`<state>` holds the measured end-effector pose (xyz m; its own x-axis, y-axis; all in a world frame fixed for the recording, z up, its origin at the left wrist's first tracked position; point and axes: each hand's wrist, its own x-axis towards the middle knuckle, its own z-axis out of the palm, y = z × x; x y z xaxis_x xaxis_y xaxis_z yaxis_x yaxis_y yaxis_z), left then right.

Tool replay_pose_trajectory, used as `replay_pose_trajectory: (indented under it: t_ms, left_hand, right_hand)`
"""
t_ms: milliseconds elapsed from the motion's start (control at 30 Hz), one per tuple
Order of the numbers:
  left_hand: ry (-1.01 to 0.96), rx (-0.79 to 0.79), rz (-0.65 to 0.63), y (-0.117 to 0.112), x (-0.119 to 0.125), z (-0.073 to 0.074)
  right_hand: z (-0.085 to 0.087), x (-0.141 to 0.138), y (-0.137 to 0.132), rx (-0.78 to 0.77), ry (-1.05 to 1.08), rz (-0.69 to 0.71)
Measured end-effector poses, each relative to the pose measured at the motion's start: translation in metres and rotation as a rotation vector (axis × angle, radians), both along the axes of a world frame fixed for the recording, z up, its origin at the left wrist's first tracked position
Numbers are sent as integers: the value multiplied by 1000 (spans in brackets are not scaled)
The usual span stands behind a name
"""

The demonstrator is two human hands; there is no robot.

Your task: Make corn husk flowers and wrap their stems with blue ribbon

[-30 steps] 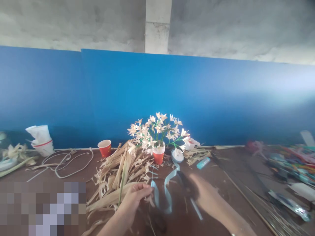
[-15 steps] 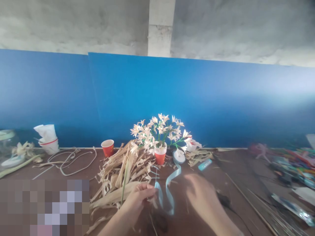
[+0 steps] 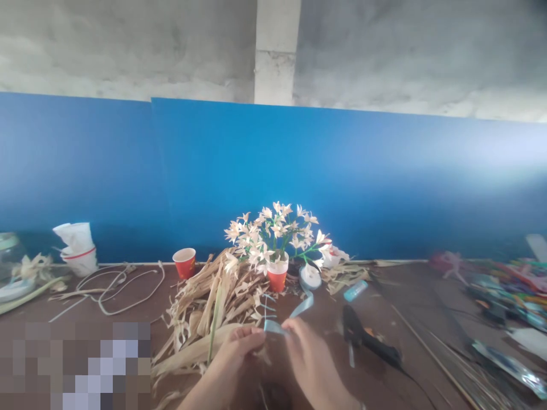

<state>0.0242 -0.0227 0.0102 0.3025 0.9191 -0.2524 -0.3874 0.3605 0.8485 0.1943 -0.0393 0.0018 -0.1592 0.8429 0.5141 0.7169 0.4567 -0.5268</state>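
A pale blue ribbon (image 3: 276, 327) stretches between my two hands over the brown table. My left hand (image 3: 245, 344) pinches its end, where a thin stem (image 3: 265, 307) with small light-blue side pieces stands up; how the two are joined is too small to tell. My right hand (image 3: 305, 347) is closed on the ribbon a short way to the right. Behind, the ribbon runs back to its roll (image 3: 310, 278). A red and white paper cup (image 3: 277, 276) with a bunch of cream flowers (image 3: 273, 230) on green stems stands just beyond my hands.
Dried husks (image 3: 213, 285) heap up on the left, beside a red cup (image 3: 184, 263) and a white cable (image 3: 128, 307). A black glue gun (image 3: 371, 341) lies to the right, near a light-blue packet (image 3: 355, 290). Colourful craft strips (image 3: 525, 285) fill the far right.
My right hand has moved left and taken hold of the ribbon, drawing the loose loop straight near my left hand. The glue gun has come into view from behind my right arm.
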Motion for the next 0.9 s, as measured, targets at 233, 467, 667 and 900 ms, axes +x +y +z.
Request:
replay_pose_trajectory:
  t_ms: [233, 467, 667, 900]
  left_hand:
    - [81, 40, 27, 3, 1, -6]
    - [287, 155, 3, 14, 1, -18]
    - [722, 373, 166, 13, -5, -16]
    - [1209, 871, 125, -4, -6, -2]
  right_hand:
    - [4, 9, -5, 228, -341, 15]
    - [9, 6, -7, 402, -571, -15]
    - [11, 0, -6, 471, -637, 38]
    - [41, -3, -8, 289, -811, 221]
